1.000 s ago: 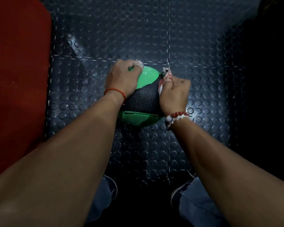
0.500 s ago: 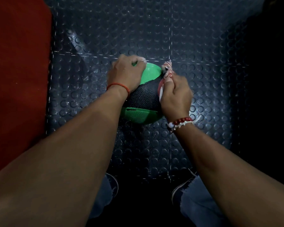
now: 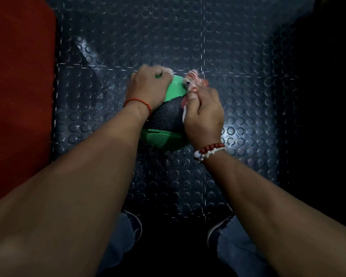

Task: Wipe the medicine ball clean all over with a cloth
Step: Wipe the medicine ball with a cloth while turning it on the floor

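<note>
A green and black medicine ball (image 3: 165,124) rests on the dark studded floor mat (image 3: 188,37) in front of me. My left hand (image 3: 148,86) grips the ball's upper left side, fingers curled over its far edge. My right hand (image 3: 203,114) is closed on a red and white striped cloth (image 3: 195,81) and presses it against the ball's upper right side. The cloth sticks out past my fingers and is blurred. Most of the ball's far side is hidden by my hands.
A red mat (image 3: 18,86) borders the floor on the left. The right side of the view is dark. My two shoes (image 3: 134,224) and jean hems (image 3: 234,246) show at the bottom, close behind the ball.
My right hand has slid the cloth up and toward the far top of the ball. My left hand stays clamped on the ball's left side.
</note>
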`<state>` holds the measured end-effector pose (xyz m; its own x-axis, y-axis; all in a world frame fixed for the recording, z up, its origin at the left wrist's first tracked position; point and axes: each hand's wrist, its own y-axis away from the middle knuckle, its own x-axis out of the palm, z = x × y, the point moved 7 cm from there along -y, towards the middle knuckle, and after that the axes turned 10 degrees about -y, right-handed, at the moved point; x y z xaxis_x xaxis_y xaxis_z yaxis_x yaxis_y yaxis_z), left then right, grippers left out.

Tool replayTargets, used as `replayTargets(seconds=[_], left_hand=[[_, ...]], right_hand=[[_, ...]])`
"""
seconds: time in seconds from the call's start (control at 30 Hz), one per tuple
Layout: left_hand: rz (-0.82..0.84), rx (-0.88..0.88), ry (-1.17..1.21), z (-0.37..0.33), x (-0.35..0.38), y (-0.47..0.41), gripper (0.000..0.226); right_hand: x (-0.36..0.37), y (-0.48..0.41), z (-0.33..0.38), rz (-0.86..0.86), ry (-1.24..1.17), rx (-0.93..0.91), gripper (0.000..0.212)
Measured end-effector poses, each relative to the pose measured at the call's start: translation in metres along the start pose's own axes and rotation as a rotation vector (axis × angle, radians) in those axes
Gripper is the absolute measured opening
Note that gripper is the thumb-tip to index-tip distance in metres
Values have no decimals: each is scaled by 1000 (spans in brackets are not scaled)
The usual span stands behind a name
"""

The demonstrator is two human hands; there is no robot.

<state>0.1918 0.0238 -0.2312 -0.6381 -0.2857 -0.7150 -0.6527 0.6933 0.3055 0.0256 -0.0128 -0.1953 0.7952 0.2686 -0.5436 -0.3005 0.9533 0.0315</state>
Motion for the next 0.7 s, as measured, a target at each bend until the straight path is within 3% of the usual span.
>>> replayTargets(seconds=[0.07, 0.13, 0.2, 0.27, 0.33, 0.4, 0.5, 0.6, 0.7], left_hand=[[-2, -6, 11, 3, -1, -2, 41], [10, 9, 13, 7, -2, -2, 40], [35, 32, 21, 9, 0, -2, 44], [39, 58, 31, 8, -1, 0, 39], [17, 85, 34, 9, -5, 0, 28], [12, 64, 20, 12, -9, -3, 33], [94, -2, -69, 11, -7, -12, 48], [176, -54, -187, 10, -5, -12, 35], [148, -90, -97, 23, -9, -10, 29]], right_hand=[[5, 6, 18, 41, 7, -145, 27], [6, -2, 20, 89, 24, -156, 28], [6, -18, 8, 138, 42, -46, 25], [7, -33, -18, 169, 7, 176, 26], [4, -36, -39, 148, -64, 373, 34], [2, -30, -41, 101, -100, 446, 36], [5, -12, -15, 65, -70, 246, 25], [10, -1, 14, 78, -44, -67, 22], [19, -11, 3, 152, -51, -34, 25]])
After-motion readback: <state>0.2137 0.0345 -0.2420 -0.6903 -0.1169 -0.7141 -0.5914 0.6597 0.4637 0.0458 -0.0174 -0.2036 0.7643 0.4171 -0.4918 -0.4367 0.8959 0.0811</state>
